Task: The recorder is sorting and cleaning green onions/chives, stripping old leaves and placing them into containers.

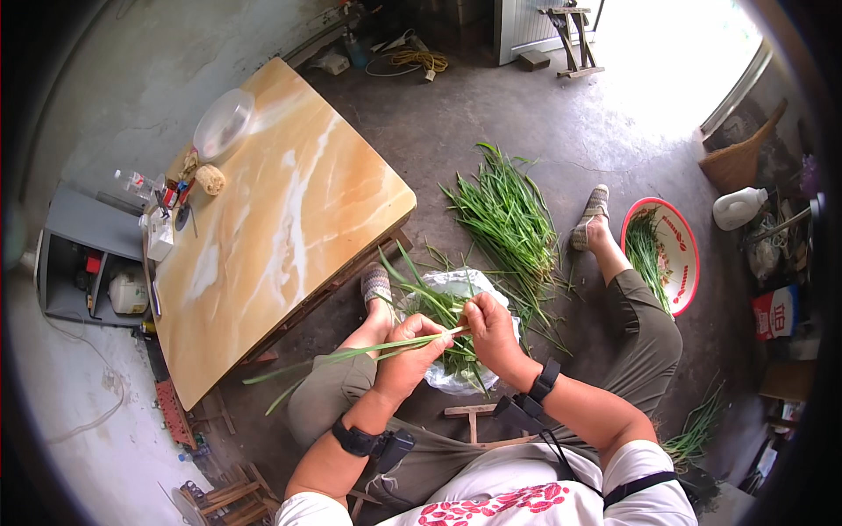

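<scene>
My left hand (413, 352) pinches a few long green leafy stalks (342, 355), whose leaves trail off to the left over my knee. Close on its right, my right hand (492, 332) has its fingers closed on the pale end of the stalks. Beneath both hands, a white plastic bag (460, 283) stands open on the floor with loose green leaves inside. Beyond the bag lies a large pile of long green leafy stalks (506, 217) on the concrete floor. At the right, a red-rimmed basin (685, 263) holds more green stalks.
A marble-patterned table (296, 197) stands at the left, bearing a clear plastic container (225, 125) and small items. More greens (694, 430) lie at the lower right. A white jug (738, 208) and a broom (737, 161) stand by the right wall. A wooden stool (572, 39) is near the doorway.
</scene>
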A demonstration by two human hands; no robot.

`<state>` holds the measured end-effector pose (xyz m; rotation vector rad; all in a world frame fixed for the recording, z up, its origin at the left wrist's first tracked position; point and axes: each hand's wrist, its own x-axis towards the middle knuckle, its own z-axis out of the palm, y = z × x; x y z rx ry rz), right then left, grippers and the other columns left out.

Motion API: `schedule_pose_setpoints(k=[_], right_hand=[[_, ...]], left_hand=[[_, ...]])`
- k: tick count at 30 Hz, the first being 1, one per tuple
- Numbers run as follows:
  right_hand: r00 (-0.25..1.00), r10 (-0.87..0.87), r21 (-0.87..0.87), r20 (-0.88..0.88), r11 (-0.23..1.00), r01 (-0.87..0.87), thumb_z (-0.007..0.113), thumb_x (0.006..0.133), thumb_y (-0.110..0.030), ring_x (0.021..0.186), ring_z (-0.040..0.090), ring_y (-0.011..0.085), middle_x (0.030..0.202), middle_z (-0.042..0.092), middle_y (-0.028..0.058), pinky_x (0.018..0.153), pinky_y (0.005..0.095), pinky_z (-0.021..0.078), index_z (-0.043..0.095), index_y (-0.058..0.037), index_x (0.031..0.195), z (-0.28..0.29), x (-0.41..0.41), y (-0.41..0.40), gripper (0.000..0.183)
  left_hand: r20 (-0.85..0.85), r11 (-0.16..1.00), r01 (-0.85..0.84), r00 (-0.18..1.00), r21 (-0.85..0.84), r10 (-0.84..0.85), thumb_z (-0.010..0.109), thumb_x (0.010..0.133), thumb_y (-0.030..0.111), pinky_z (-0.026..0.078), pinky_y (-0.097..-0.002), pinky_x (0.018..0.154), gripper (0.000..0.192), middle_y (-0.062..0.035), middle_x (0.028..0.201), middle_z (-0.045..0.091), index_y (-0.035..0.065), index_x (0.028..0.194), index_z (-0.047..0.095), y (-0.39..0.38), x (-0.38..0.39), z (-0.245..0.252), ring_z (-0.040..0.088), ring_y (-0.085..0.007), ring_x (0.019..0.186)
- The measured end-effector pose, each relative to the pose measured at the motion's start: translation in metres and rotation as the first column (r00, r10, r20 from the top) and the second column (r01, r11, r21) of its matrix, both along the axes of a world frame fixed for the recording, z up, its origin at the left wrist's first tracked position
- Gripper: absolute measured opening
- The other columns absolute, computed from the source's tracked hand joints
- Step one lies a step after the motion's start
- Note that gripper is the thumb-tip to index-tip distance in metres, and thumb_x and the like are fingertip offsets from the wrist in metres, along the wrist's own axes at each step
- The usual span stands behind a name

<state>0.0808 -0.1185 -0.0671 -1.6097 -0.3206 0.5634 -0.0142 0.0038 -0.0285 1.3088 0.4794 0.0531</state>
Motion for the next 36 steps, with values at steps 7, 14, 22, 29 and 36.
schedule_pose_setpoints(k=[7,14,22,29,36], right_hand=[[0.996,0.018,-0.104,0.086,0.995,-0.009,0.046,0.095,-0.012,0.058,0.055,0.0119,0.065,0.051,0.0047,0.051,0.0287,0.0466,0.048,-0.0008,0.085,-0.016,0.008,-0.015,0.015],[0.74,0.435,-0.405,0.513,0.883,-0.238,0.057,0.08,-0.009,0.071,0.058,0.0358,0.076,0.057,0.0141,0.061,0.0428,0.0473,0.055,-0.0064,0.084,-0.024,0.01,-0.035,0.004],[0.657,0.233,-0.151,0.717,0.972,-0.18,0.067,0.073,-0.004,0.072,0.058,0.0303,0.079,0.058,0.0113,0.06,0.0381,0.0462,0.059,-0.0051,0.083,0.026,0.02,-0.016,0.013],[0.806,0.264,-0.107,0.53,0.964,-0.245,0.065,0.075,-0.002,0.067,0.058,0.0287,0.072,0.058,0.0107,0.058,0.0359,0.0466,0.059,-0.0039,0.083,0.023,0.012,-0.014,0.01],[0.864,0.199,0.054,0.463,0.966,-0.252,0.064,0.077,0.0,0.067,0.06,0.026,0.073,0.059,0.0107,0.057,0.0321,0.047,0.056,-0.0039,0.086,0.02,0.008,-0.004,0.013]], left_hand=[[0.119,0.976,-0.216,0.97,0.032,0.211,0.058,0.088,0.007,0.046,-0.0222,0.065,0.005,-0.0066,0.084,0.06,0.0034,0.086,0.055,0.014,0.001,0.011,0.061,-0.0127,0.075],[0.072,0.97,-0.232,0.971,0.069,0.227,0.058,0.087,0.006,0.045,-0.0216,0.065,0.006,-0.0064,0.085,0.061,0.0039,0.084,0.054,0.018,0.0,0.011,0.061,-0.0121,0.074],[0.032,0.988,-0.099,0.995,0.121,0.095,0.061,0.086,0.007,0.045,-0.0203,0.064,0.007,-0.0037,0.081,0.062,0.0019,0.089,0.058,0.006,0.005,0.007,0.06,-0.0094,0.075],[-0.046,0.969,-0.24,0.97,-0.064,0.237,0.056,0.091,0.014,0.046,-0.0206,0.064,0.016,-0.0046,0.083,0.064,0.0007,0.098,0.061,0.01,0.004,0.006,0.062,-0.0108,0.072],[-0.002,0.973,-0.227,0.974,-0.033,0.227,0.058,0.089,0.013,0.045,-0.0211,0.062,0.014,-0.0036,0.082,0.064,0.0007,0.095,0.062,0.002,0.007,0.001,0.062,-0.0105,0.071]])
